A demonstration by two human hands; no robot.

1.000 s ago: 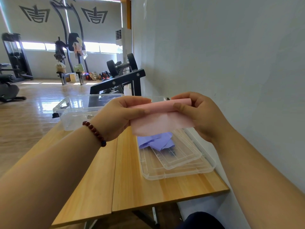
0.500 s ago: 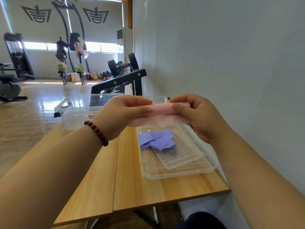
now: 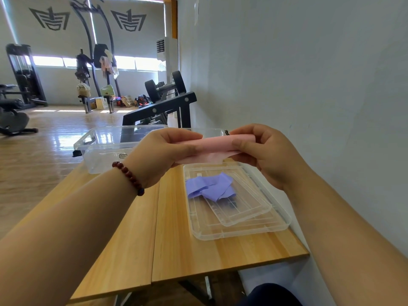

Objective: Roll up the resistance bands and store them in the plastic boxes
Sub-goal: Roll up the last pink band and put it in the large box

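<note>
I hold a pink resistance band (image 3: 215,146) in the air above the table, rolled into a flat horizontal strip with a short flap hanging below. My left hand (image 3: 161,153) pinches its left end and my right hand (image 3: 262,151) pinches its right end. Below them a crumpled purple resistance band (image 3: 209,187) lies on stacked clear plastic lids (image 3: 240,230). A clear plastic box (image 3: 99,146) stands open at the far end of the table, and a second one is partly hidden behind my hands.
The wooden table (image 3: 172,250) runs along a grey wall (image 3: 309,85) on the right. A black dumbbell rack (image 3: 163,102) stands beyond the table's far end. Gym machines stand across the wooden floor at the left.
The hanging pink flap has become much shorter as the band rolled up between my fingers. Both hands stayed at about the same height above the lids.
</note>
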